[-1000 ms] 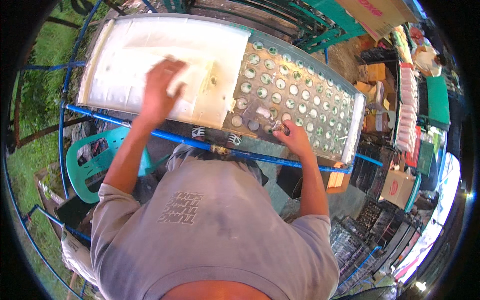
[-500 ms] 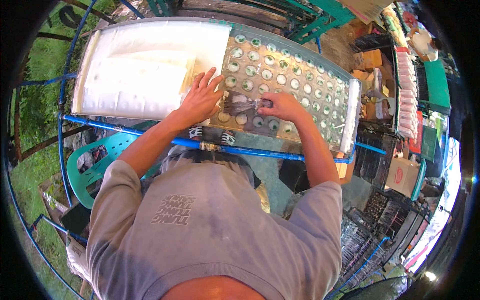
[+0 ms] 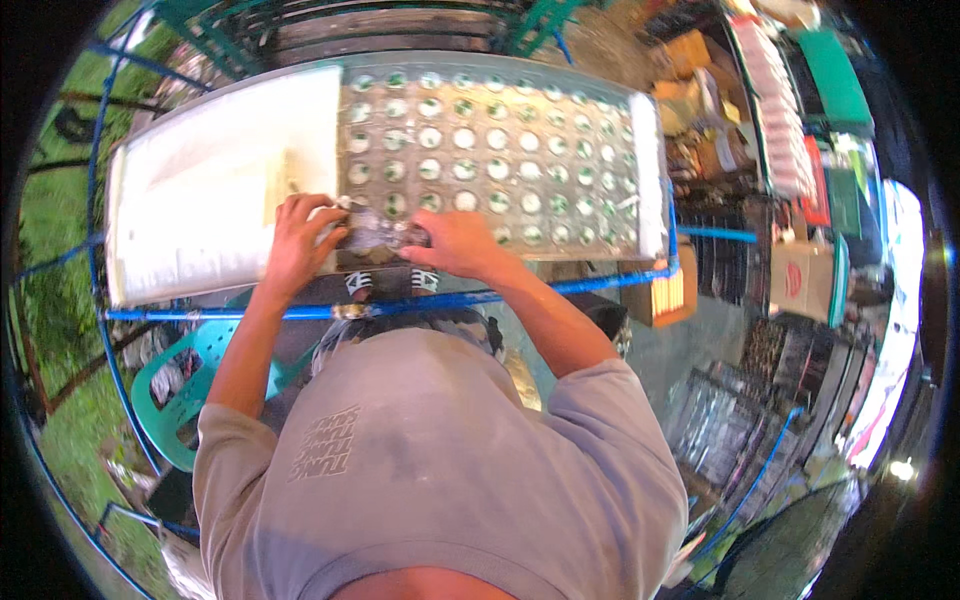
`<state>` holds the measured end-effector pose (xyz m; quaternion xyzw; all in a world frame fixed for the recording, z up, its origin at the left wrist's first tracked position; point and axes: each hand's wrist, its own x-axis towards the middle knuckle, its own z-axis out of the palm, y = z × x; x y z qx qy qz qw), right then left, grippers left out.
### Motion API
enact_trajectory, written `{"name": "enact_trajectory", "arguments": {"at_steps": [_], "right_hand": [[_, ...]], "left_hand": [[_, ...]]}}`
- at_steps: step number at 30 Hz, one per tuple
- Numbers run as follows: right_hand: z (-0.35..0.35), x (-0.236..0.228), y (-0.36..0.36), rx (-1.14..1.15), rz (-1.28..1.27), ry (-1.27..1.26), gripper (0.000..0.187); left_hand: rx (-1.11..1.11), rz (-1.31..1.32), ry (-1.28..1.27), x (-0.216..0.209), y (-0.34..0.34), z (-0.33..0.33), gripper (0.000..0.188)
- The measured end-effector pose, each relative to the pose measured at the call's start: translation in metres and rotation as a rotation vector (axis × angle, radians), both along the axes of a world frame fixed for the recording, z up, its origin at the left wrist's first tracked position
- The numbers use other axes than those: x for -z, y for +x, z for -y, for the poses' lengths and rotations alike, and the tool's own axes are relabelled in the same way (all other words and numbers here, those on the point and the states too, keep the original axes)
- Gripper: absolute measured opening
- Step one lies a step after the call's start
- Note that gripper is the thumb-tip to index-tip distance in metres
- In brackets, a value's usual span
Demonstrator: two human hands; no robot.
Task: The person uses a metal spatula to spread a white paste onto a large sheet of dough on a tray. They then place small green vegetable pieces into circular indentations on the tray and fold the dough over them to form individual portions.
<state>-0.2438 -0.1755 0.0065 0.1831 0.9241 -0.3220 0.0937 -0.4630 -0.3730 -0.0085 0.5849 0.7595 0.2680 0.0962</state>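
Observation:
A dark, shiny, wrinkled plastic-like piece (image 3: 378,232) lies over the near edge of a perforated panel (image 3: 445,155); its exact kind is unclear. My right hand (image 3: 455,243) is closed on its right end, thumb and fingers pinched together. At its other end is my left hand (image 3: 298,240), with fingers bent and thumb and forefinger around the left edge. A small white bit shows by that forefinger. Rows of round white-lined holes fill the panel, many with small green seedlings in them. Left of the holes lies a white sheet (image 3: 200,190), bright with glare.
A blue pipe rail (image 3: 230,314) runs along the panel's near side. A green plastic chair (image 3: 170,395) stands below on the left. Cardboard boxes (image 3: 803,280), pale stacked trays (image 3: 775,110) and black crates are on the right. Grass grows beyond the left side.
My view has shifted, so the panel appears further left. My left hand has come off the white sheet to the dark piece, its spread fingers now bent. The right hand keeps its hold.

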Motion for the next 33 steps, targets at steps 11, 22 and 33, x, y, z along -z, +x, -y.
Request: {"name": "enact_trajectory", "arguments": {"at_steps": [11,22,33], "right_hand": [[0.012,-0.033,-0.024,0.055,-0.020,-0.086,0.055],[0.024,-0.032,-0.013,0.212,-0.097,-0.191,0.056],[-0.030,-0.012,0.091,0.506,-0.104,-0.128,0.053]], "left_hand": [[-0.063,0.142,0.120,-0.035,0.001,-0.011,0.026],[-0.344,0.805,0.112,-0.017,-0.018,0.000,0.008],[-0.196,0.851,-0.167,-0.023,-0.030,-0.001,0.023]]}}
